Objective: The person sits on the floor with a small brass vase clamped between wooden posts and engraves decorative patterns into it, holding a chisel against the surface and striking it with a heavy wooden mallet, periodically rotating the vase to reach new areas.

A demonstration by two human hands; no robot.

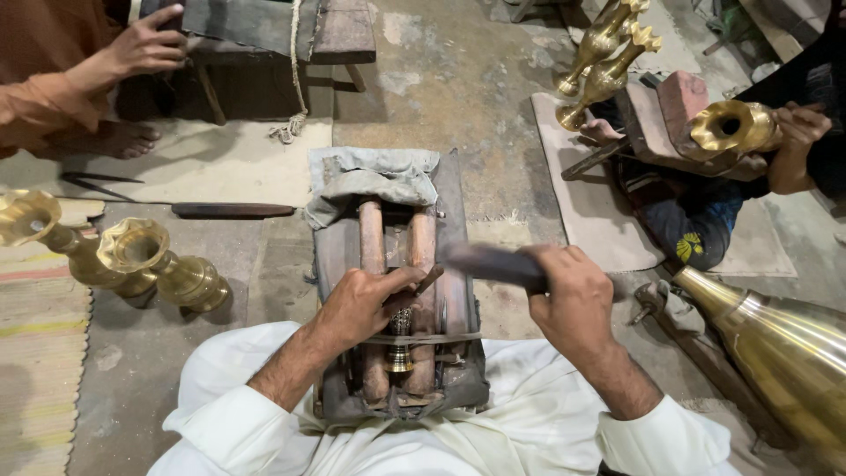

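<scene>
Sitting on the floor (441,79) in white sleeves, I have a small wooden work block (401,291) between my knees as the surface. A small brass piece (401,344) lies in the groove between two reddish wooden rails (397,238) on it, under a thin band that crosses the rails. My left hand (361,304) is closed around a thin metal tool (429,280), its tip angled down just above the brass piece; whether the tip touches the piece I cannot tell. My right hand (573,300) is clamped on the handle of a dark mallet (489,262), which is blurred and sits above the right side of the block. The two hands are apart.

A grey cloth (374,181) is folded over the far end of the block. To my left, two brass vases (132,260) stand on the floor beside a striped mat (40,353). To my right, a large brass vessel (784,348) lies tilted. Beyond the vases, a long dark-handled tool (233,210) rests on the floor.

Farther off at the right, another person's hand (797,128) holds a brass vase (736,128) on a block, with two more brass pieces (604,53) behind. At the far left, another person's hand (145,44) rests on a low wooden bench (335,31).
</scene>
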